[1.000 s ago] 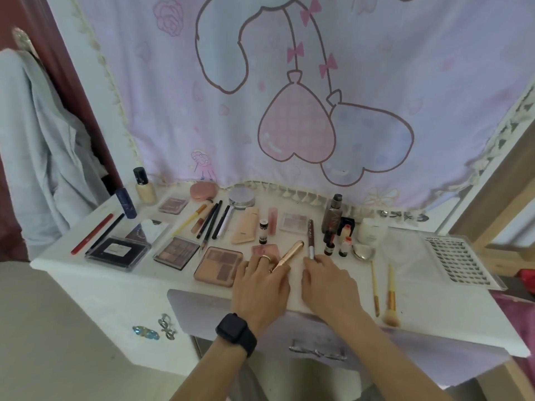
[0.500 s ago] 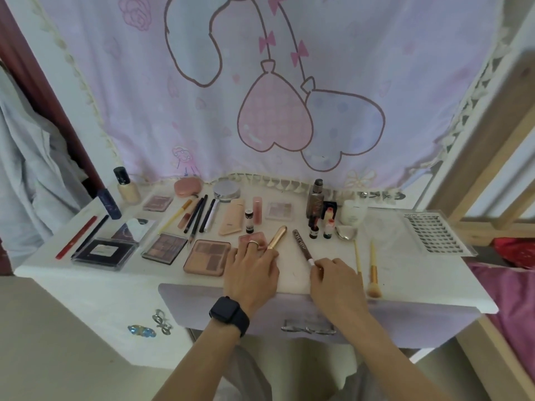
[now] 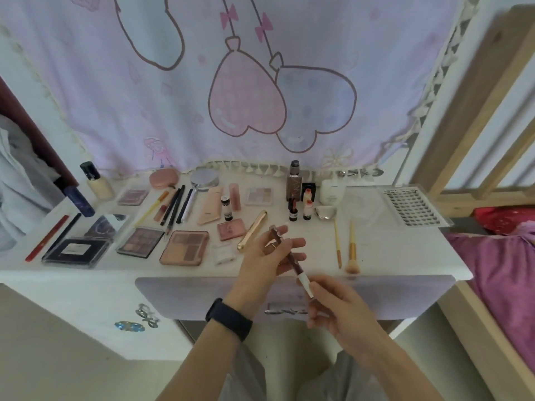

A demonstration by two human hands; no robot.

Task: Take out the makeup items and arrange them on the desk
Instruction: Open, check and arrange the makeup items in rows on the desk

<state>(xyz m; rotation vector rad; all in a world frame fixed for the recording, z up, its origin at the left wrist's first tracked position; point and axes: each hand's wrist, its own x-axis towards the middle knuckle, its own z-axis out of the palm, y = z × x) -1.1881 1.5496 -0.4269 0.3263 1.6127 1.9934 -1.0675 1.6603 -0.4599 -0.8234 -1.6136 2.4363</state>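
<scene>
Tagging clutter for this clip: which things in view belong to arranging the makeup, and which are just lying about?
Job in hand: brown pencil pinched by the right hand; left hand, fingers straight, at its far end; gold tube, blush palette and two brushes on the desk.
Lying about: cartoon curtain, grey garment at left, pink bedding at right, wooden frame.

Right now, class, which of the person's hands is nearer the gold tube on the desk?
Left. The left hand is just right of the gold tube; the right hand is farther, out past the front of the desk, pinching a brown pencil.
</scene>
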